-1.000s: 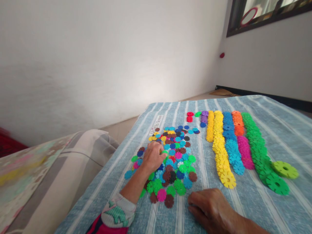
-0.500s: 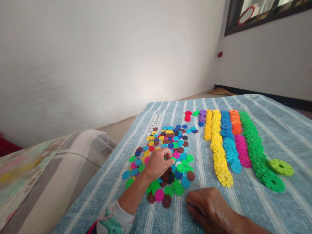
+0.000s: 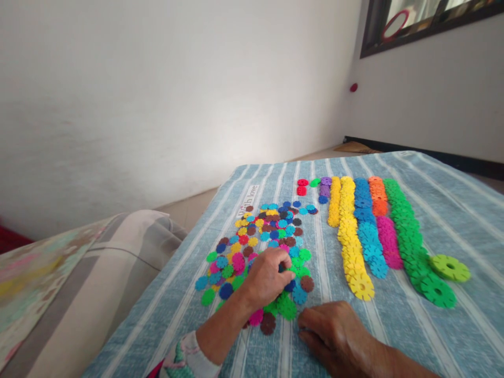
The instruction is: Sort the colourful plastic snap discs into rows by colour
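Observation:
My left hand (image 3: pixel 271 274) hovers over a loose pile of small toothed plastic discs, with green discs (image 3: pixel 305 255) and a brown disc (image 3: pixel 307 283) close to its fingers. Its thumb and forefinger curl toward each other; whatever lies between them is hidden. Nearer to me, my right hand (image 3: pixel 334 331) rests on the cloth, fingers curled in and closed, beside the pile's lower right. What it holds, if anything, cannot be seen. A bright pink disc (image 3: pixel 256 317) and a dark brown disc (image 3: pixel 268 323) lie below my left wrist.
Overlapping discs form colour rows at right: yellow row (image 3: pixel 350 236), blue row (image 3: pixel 363 199), orange row (image 3: pixel 378 195), magenta row (image 3: pixel 389 241), green row (image 3: pixel 405 226). A large lime disc (image 3: pixel 451 268) lies beside them. Red discs (image 3: pixel 302 187) sit farther back on the striped cloth (image 3: pixel 271 181).
My left hand has moved slightly right and toward me over the pile, uncovering discs behind it. My right hand stays in place.

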A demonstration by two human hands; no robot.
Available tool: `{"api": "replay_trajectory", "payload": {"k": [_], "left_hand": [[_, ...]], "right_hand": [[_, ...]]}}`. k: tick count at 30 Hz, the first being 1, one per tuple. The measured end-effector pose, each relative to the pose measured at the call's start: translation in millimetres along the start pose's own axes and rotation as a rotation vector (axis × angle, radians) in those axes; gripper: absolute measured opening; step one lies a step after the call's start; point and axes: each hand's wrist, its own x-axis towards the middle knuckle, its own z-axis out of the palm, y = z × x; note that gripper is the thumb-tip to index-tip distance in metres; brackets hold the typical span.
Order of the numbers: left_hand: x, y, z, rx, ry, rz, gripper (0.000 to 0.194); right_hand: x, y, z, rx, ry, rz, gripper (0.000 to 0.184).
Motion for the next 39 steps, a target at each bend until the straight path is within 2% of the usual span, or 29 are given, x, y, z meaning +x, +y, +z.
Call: {"api": "replay_trajectory", "payload": {"k": [4, 10, 17, 24, 31, 39], "left_hand": [[1.6, -5.5, 0.8, 0.028, 0.017, -0.006, 0.012], [1.6, -8.5, -2.5, -0.116, -0.043, 0.03, 0.012], [0.8, -11.0, 7.8, 0.133, 0.072, 0.078, 0.011], [-0.1, -11.2, 5.7, 0.244, 0.068, 0.109, 0.012], [-3.0, -11.5, 5.7, 0.336, 0.025, 0.177, 0.004], [-4.0, -11.4, 6.4, 0.329, 0.018, 0.191, 0.004]], "right_hand": [[-1.0, 0.9, -0.5, 0.012, 0.014, -0.014, 0.011], [-0.8, 1.7, 0.6, -0.013, 0.0, -0.003, 0.011], [-1.1, -0.2, -1.3, -0.043, -0.027, 0.017, 0.012], [0.2, 1.0, 0.0, -0.045, -0.022, 0.016, 0.013], [-1.3, 0.3, -0.8, -0.04, -0.034, 0.017, 0.013], [-0.8, -1.5, -3.0, -0.036, -0.042, 0.013, 0.013]]}}
